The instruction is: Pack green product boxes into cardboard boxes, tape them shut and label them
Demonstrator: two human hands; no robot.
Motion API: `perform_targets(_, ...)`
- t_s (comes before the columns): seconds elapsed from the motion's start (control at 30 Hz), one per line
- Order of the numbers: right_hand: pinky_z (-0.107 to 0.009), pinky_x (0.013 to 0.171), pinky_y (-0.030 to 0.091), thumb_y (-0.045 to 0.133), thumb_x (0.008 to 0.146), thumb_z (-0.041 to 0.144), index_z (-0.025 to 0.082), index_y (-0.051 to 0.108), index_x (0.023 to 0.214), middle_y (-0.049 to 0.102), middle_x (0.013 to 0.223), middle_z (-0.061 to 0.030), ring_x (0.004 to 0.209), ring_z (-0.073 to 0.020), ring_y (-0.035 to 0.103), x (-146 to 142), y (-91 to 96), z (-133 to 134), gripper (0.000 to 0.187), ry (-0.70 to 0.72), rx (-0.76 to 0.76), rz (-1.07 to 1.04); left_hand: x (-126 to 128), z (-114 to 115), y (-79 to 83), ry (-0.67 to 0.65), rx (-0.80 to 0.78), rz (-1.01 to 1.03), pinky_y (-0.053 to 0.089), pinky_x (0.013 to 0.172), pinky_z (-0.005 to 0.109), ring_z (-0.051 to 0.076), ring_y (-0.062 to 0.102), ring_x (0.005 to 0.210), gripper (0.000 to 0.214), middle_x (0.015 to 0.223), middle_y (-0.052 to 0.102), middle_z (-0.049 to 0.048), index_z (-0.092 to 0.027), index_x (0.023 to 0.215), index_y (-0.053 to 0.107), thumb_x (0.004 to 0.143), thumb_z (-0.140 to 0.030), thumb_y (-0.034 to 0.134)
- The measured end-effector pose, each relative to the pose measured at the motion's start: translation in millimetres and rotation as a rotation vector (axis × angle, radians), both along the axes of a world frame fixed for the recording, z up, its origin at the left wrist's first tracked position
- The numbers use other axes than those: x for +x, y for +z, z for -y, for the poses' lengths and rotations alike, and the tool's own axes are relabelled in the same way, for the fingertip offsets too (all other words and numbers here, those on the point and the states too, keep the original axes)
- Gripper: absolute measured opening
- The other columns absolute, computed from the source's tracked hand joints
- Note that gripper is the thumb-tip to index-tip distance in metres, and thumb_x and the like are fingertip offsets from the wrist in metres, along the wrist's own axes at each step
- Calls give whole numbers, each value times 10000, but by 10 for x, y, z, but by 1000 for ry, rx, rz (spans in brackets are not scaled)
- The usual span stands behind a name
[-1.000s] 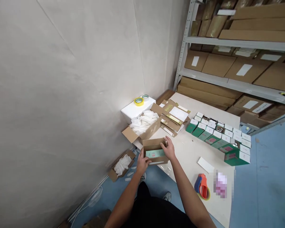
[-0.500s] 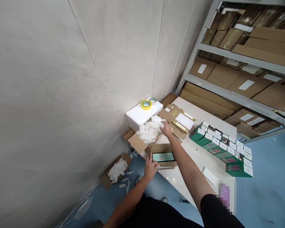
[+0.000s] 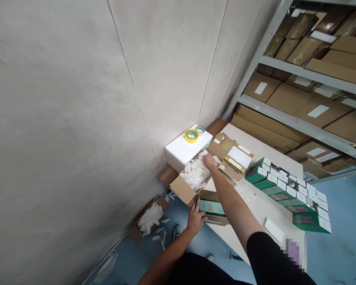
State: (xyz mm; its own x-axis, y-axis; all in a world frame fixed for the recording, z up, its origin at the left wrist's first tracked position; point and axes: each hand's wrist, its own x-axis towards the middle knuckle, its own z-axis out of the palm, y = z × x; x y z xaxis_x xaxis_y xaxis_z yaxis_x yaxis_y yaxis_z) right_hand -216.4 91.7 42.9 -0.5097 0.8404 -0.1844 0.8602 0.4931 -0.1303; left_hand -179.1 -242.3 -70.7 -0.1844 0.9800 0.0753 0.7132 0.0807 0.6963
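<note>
Our right hand [image 3: 209,161] has left the carton [image 3: 220,219] for white filler [image 3: 194,175] (grip: we can't tell); our left hand [image 3: 196,216], clamped on, steadies the carton alone.

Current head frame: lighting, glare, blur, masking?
Head view: soft light, wall darkening toward the bottom; head view: tape on the upper-shelf boxes glints; head view: right hand's fingertips lost in white packing paper; head view: print on the green boxes unreadably small; head view: pixelated patch hides something purplish beside the black sleeve.
</note>
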Motion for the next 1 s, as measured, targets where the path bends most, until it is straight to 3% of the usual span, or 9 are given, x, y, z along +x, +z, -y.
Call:
perform_targets(0.27, -266, 849, 444, 469, 1039, 306, 224, 687, 1208, 725, 1166, -95, 1069, -220, 637, 375, 363, 200, 288, -52, 114, -146, 11, -14, -28, -31, 20, -5, 388, 1184, 563, 388, 296, 1529, 39, 1728, 157, 31, -196, 794, 764, 821, -172, 748)
perform_targets(0.47, -266, 726, 413, 416, 1051, 386, 207, 658, 1180, 748, 985, -92, 862, -226, 661, 1244, 536, 561, 327, -192, 252, -274, 189, -140, 8, -74, -5, -41, 361, 1199, 562, 390, 291, 1530, 43, 1723, 181, 55, -184, 799, 749, 832, -170, 725)
perform_targets(0.6, -283, 697, 429, 358, 1047, 454, 203, 673, 1090, 733, 881, -98, 774, -230, 649, 2108, 401, 1054, 405, -340, 272, -435, 408, -307, 73, -114, -23, -47, 374, 1196, 545, 385, 292, 1532, 53, 1705, 248, 56, -189, 791, 745, 837, -188, 719)
perform_targets(0.77, -301, 755, 474, 365, 1031, 498, 219, 688, 1047, 720, 897, -85, 769, -217, 643, 3045, 132, 1753, 427, -494, 267, -609, 800, -511, 169, -195, -3, -71, 385, 1188, 552, 393, 307, 1521, 50, 1703, 250, 60, -193, 815, 762, 847, -215, 729)
perform_targets(0.9, -310, 813, 506, 397, 1025, 448, 221, 713, 1046, 719, 974, -94, 849, -219, 664, 3461, -64, 2042, 390, -549, 223, -597, 1134, -647, 195, -248, 7, -91, 377, 1197, 542, 399, 301, 1523, 51, 1710, 228, 63, -193, 858, 785, 843, -220, 744)
perform_targets(1.0, -332, 885, 529, 529, 970, 393, 230, 687, 1239, 701, 1207, -106, 1028, -246, 683, 3674, -194, 2132, 352, -515, 54, -538, 1344, -761, 195, -306, 5, -104, 362, 1205, 554, 395, 286, 1531, 73, 1719, 197, 36, -208, 891, 795, 835, -240, 760)
